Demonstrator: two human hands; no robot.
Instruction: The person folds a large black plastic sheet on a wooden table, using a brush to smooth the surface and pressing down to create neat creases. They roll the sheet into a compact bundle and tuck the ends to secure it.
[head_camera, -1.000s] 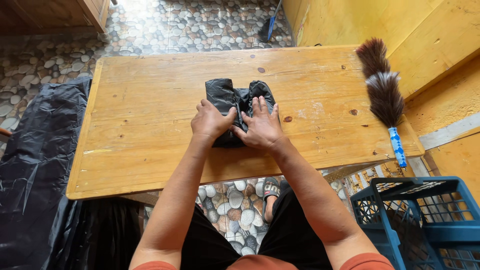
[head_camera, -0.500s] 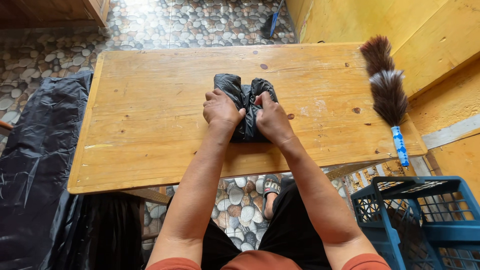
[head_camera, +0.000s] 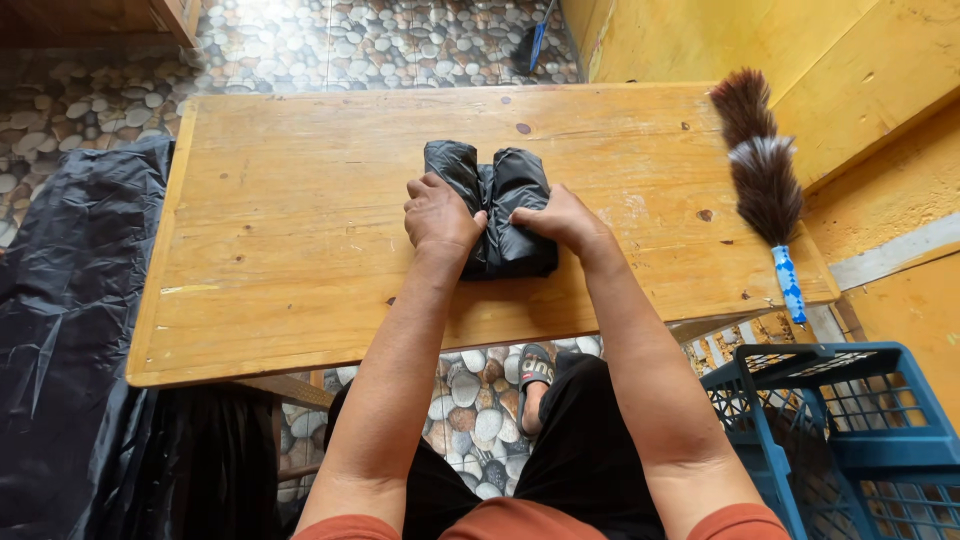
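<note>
Hands, left (head_camera: 440, 215) and right (head_camera: 562, 217), apparently grip shut on black folded bag (head_camera: 497, 205) atop wooden table (head_camera: 290, 250).

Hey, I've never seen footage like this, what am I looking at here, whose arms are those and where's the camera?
There is no machine here. The camera sits on a person's head and looks down, so the two bare arms are that person's own. The left hand and right hand both press on a folded black plastic bag, one at each side. The bag lies on a wooden table. A feather duster with a blue handle lies at the table's right edge. A large black plastic sheet hangs to the left, and a blue crate stands at the lower right. The floor is pebble-patterned tile.
</note>
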